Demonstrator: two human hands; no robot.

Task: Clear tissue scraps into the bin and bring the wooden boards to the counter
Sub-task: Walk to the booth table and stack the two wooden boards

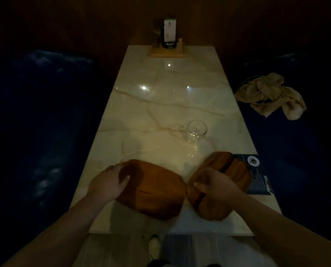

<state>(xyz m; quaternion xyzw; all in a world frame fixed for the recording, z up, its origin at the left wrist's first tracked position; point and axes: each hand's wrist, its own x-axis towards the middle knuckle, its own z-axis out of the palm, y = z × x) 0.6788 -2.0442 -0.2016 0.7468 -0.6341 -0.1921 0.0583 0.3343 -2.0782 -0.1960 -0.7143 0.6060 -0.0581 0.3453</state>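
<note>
Two brown wooden boards lie near the front edge of a pale marble table (160,105). The left board (155,191) is under my left hand (107,183), whose fingers curl over its left end. The right board (230,170) lies tilted, touching the left one at its near corner. My right hand (211,185) grips this right board on its near left part, thumb on top. No tissue scraps show on the table.
A clear glass (196,132) stands mid-table, just beyond the boards. A dark menu card (257,176) lies under the right board's far side. A wooden condiment holder (168,48) sits at the far end. Dark blue benches flank the table; a crumpled beige cloth (270,95) lies on the right one.
</note>
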